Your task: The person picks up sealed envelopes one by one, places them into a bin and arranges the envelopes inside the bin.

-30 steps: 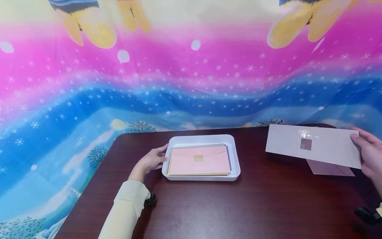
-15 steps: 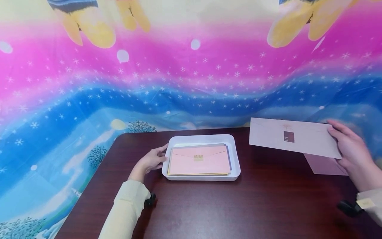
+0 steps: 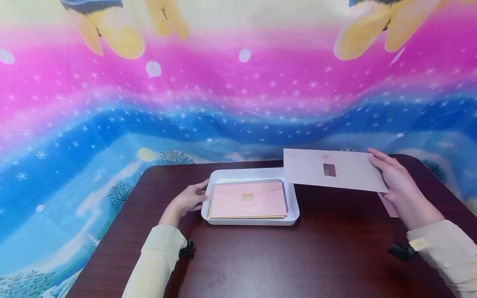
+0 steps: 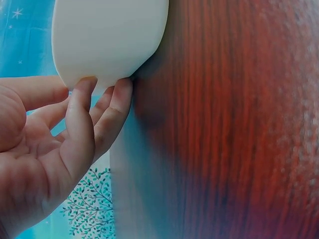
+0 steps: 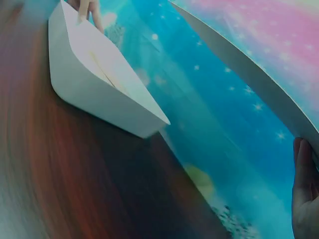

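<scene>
A white tray (image 3: 250, 222) with a small stack of envelopes in it stands on the dark wooden table. My left hand (image 3: 188, 200) holds its left end, thumb (image 4: 82, 97) and fingers at the rim and outer wall. On top of the stack lies a pink envelope (image 3: 247, 203) with a gold patch; yellow, grey and blue edges show under it. My right hand (image 3: 402, 182) grips a pale grey envelope (image 3: 335, 169) with a dark square label by its right end. This envelope is raised and slightly tilted, its left end overlapping the tray's far right corner in the head view.
Another pink envelope (image 3: 389, 205) lies on the table at the right, mostly hidden behind my right hand and the grey envelope. A printed cloth (image 3: 223, 91) hangs right behind the table's far edge. The brown tabletop (image 3: 253, 260) stretches in front of the tray.
My right hand has carried the grey envelope leftward, from over the pink envelope on the right to the tray's right corner. The left hand and tray have stayed in place.
</scene>
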`<action>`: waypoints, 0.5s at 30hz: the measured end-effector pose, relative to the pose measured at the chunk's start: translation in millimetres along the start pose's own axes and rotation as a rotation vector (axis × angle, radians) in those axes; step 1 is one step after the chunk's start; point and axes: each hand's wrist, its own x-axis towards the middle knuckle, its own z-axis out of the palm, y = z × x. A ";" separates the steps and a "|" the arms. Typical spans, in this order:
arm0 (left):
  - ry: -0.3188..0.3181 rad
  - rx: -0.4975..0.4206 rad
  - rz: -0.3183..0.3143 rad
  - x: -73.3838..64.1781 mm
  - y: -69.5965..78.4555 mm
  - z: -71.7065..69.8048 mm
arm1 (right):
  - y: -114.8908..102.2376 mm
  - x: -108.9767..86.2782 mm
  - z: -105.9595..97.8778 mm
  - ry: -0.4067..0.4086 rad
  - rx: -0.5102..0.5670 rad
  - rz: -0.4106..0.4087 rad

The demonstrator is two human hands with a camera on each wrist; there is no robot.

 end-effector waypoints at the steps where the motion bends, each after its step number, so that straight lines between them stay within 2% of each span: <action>1: 0.001 0.002 0.001 0.0 0.1 -0.1 | 3.7 1.8 2.7 -0.016 0.013 0.007; 6: -0.006 0.005 0.003 -0.1 0.2 -0.7 | 23.3 9.3 18.5 -0.078 0.093 0.034; 15: 0.009 0.009 -0.006 -0.4 1.3 0.4 | 48.9 20.0 53.1 -0.074 0.003 0.077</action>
